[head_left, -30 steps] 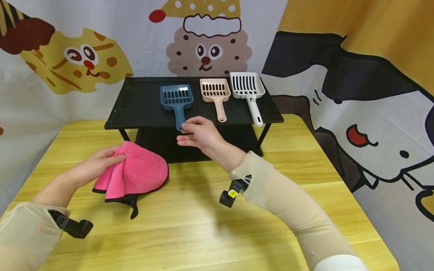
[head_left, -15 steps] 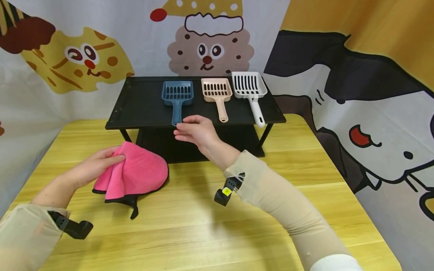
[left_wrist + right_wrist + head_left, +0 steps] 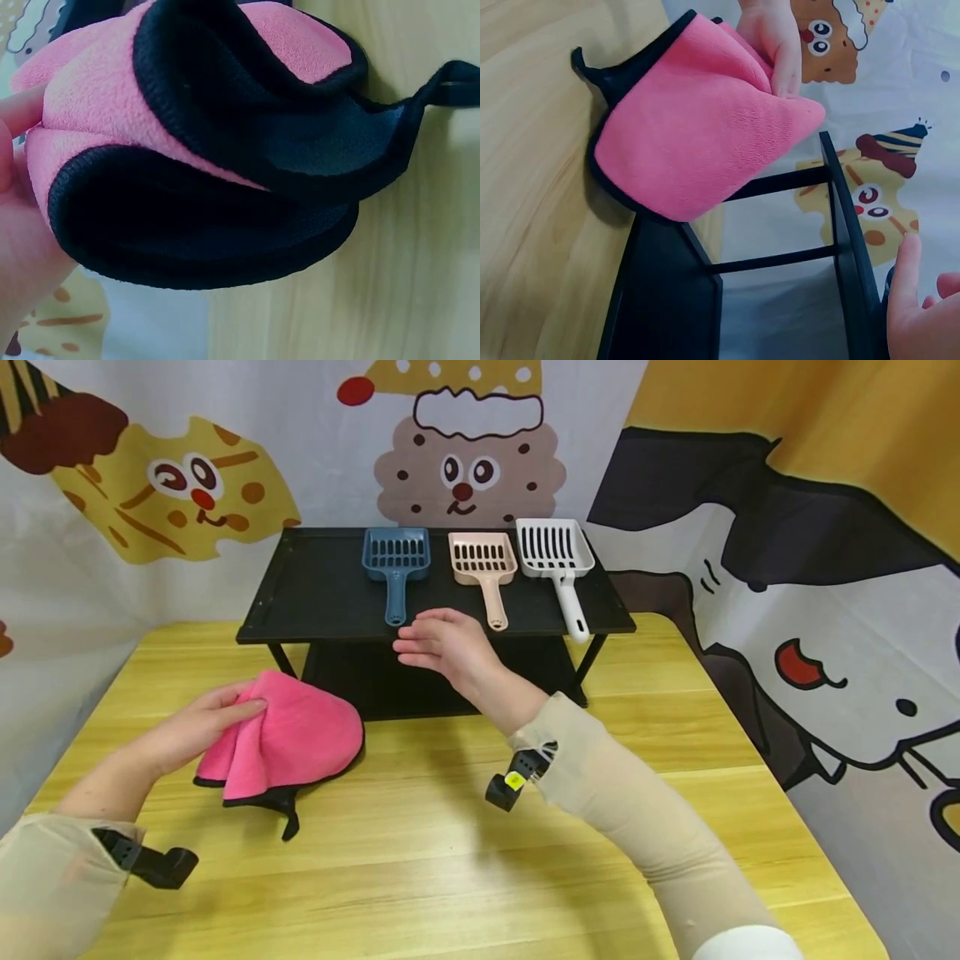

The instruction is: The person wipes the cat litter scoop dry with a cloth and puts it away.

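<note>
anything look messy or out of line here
Only slightly: the pink cloth lies bunched and folded over on the table under the left hand. The three scoops sit in a neat row on the black shelf.

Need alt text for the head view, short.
A person's left hand grips a folded pink cloth on a wooden table, while the right hand hovers open before a black shelf. Blue, beige and white slotted scoops lie side by side on it.

Peach scoop (image 3: 482, 562) and white scoop (image 3: 556, 558) on black shelf (image 3: 315, 589), yellow wooden bench (image 3: 420, 860), cartoon backdrop (image 3: 180, 485) behind
</note>
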`<move>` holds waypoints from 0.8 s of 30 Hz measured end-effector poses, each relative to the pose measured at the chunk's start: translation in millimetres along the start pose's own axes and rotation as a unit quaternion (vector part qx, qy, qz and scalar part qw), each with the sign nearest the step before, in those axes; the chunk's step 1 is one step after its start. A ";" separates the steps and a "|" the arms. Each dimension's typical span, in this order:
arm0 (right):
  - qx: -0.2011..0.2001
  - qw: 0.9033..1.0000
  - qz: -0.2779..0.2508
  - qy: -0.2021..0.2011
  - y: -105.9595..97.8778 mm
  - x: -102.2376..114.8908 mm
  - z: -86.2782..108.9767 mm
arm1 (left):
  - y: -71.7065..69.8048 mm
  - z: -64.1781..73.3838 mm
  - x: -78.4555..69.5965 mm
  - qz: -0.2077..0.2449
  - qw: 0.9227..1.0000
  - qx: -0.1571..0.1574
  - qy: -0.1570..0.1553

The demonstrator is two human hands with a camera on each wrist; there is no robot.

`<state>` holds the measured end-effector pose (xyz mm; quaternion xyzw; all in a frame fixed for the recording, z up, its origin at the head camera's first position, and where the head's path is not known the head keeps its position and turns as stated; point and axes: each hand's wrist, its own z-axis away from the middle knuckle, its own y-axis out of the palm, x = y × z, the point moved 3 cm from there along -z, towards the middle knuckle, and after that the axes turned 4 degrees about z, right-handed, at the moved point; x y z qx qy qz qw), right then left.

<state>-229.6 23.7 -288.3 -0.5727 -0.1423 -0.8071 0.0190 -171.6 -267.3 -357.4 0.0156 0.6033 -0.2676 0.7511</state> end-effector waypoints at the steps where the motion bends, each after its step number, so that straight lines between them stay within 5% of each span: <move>1: 0.005 1.000 0.003 0.002 -1.2 -0.2 2.6 | -2.8 1.7 0.5 0.001 1.000 -0.005 0.007; 7: 0.067 0.996 0.051 0.027 -12.7 -10.4 21.9 | -26.5 18.0 0.2 0.004 0.997 -0.060 0.044; 10: 0.106 0.990 0.077 0.047 -22.8 -22.1 31.0 | -40.3 28.9 -0.2 -0.018 0.994 -0.106 0.035; 13: 0.121 0.986 0.095 0.069 -36.6 -34.5 37.4 | -49.9 35.7 -0.5 -0.088 0.981 -0.170 0.028; 15: 0.122 0.984 0.099 0.078 -45.3 -41.5 38.7 | -51.2 37.3 -0.7 -0.153 0.964 -0.216 0.030; 17: 0.120 0.984 0.099 0.083 -52.8 -46.7 38.6 | -46.6 34.6 2.0 -0.212 0.946 -0.244 0.033; 19: 0.121 0.984 0.095 0.085 -58.4 -50.4 37.9 | -36.6 29.0 6.9 -0.248 0.935 -0.249 0.040; 24: 0.127 0.984 0.086 0.090 -66.7 -54.3 37.8 | 3.9 11.2 23.7 -0.277 0.938 -0.201 0.053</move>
